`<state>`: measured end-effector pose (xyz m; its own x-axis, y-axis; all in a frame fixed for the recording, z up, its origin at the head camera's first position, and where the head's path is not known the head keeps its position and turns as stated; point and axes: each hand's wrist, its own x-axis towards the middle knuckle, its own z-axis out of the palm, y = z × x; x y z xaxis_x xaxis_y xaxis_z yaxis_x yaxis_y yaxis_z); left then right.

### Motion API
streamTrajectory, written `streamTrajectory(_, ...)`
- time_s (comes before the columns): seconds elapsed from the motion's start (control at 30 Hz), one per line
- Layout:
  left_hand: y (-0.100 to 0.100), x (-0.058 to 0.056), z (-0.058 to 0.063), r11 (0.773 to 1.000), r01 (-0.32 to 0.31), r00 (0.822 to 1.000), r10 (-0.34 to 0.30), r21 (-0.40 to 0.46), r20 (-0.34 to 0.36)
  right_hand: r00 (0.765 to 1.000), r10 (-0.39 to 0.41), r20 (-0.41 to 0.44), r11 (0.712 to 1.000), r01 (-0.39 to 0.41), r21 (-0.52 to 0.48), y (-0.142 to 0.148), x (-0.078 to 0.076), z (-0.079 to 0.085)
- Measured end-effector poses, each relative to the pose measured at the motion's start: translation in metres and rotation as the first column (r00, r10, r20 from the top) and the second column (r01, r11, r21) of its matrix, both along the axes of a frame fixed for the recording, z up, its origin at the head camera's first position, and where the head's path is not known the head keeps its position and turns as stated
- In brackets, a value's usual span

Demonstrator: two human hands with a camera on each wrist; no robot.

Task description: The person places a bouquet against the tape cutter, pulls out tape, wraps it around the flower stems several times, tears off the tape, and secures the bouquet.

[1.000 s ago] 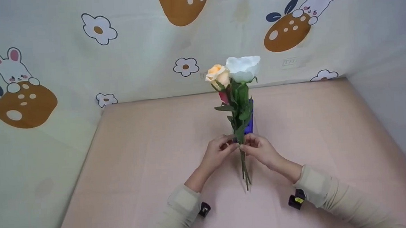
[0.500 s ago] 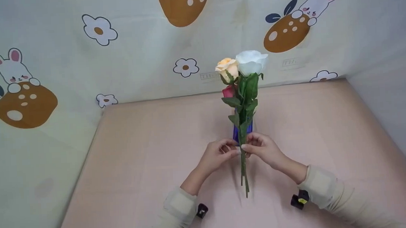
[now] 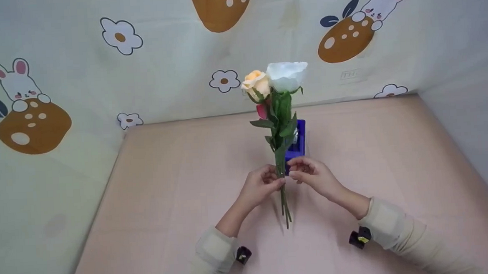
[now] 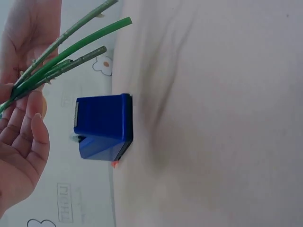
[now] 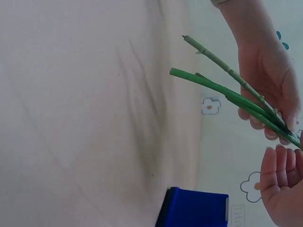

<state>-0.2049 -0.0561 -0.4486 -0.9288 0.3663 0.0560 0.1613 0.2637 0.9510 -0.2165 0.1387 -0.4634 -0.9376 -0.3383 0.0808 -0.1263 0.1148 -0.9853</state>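
Note:
My left hand [image 3: 261, 186] pinches the green stems [image 3: 282, 193] of a small flower bunch, held upright above the table. The bunch has a white rose [image 3: 287, 77], a peach rose [image 3: 256, 85] and a partly hidden red flower [image 3: 262, 111], with green leaves below the blooms. Just right of the stems is my right hand [image 3: 317, 179], its fingers loosely bent and holding nothing. In the left wrist view, the stem ends [image 4: 90, 52] point away from the fingers. In the right wrist view, my right hand [image 5: 284, 184] lies close to the stems, apart from the pinch.
Behind the bunch stands a blue holder [image 3: 298, 151], looking like a tape dispenser, partly covered by leaves; the left wrist view shows its blue front [image 4: 102, 116]. A pale pink table surface [image 3: 180, 190] spreads around. A patterned wall cloth [image 3: 174, 74] borders it.
The bunch swung right, then back left, uncovering more of the blue holder. My right fingers, earlier on the stems, have come away from them; the left hand keeps its pinch.

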Motion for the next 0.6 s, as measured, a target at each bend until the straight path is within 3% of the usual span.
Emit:
streamTrajectory(0.17,-0.029,-0.024,-0.019,0.995,-0.098,0.993,0.097,0.007,0.073,0.987,-0.148,-0.068,0.989,0.149,0.013,0.034,-0.011,0.017)
streamTrajectory(0.27,-0.046,-0.033,-0.023,0.987,-0.157,0.978,0.158,-0.018,0.138,0.971,-0.210,-0.114,0.976,0.214,0.033,0.060,-0.017,0.022)
streamTrajectory(0.47,-0.062,-0.041,-0.042,0.975,-0.216,0.920,0.224,-0.059,0.321,0.953,-0.266,-0.146,0.957,0.279,0.081,0.100,-0.019,0.022)
streamTrajectory(0.6,-0.065,-0.042,-0.054,0.961,-0.221,0.886,0.270,-0.169,0.377,0.949,-0.285,-0.133,0.950,0.298,0.091,0.113,-0.016,0.020)
